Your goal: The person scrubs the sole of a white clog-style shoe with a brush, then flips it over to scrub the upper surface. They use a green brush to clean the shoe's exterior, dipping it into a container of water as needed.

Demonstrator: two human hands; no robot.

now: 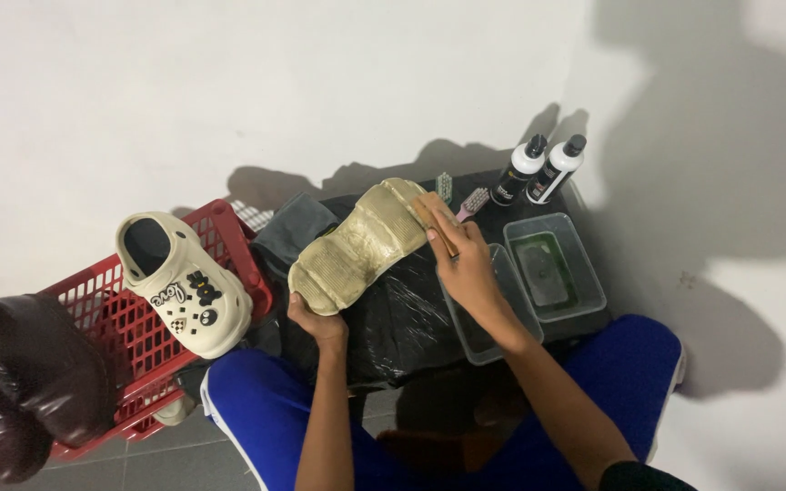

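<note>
The left hand (317, 320) grips the heel end of a tan slipper (359, 245), fingers curled around its edge, and holds it sole-up and slanted over a black plastic sheet (402, 318) spread in front of the person's knees. The right hand (464, 264) is closed around a wooden-handled brush (433, 221), pinching the handle between thumb and fingers and pressing it against the toe end of the slipper's ridged sole. Just beside the right wrist sit two clear plastic tubs: the nearer tub (488, 314) looks dark inside, and the farther tub (555, 264) holds greenish liquid. Behind them stand two small bottles (539, 169) with white bodies and black caps, close together near the wall. Two more brushes (459, 195), one greenish and one pink, lie just past the slipper's toe. A grey cloth (295, 229) rests left of the slipper. Farther left, a red basket (120, 318) carries a cream clog (184, 284) with small charms on its top, and a dark brown shoe (29, 382) hangs at the basket's near corner.
</note>
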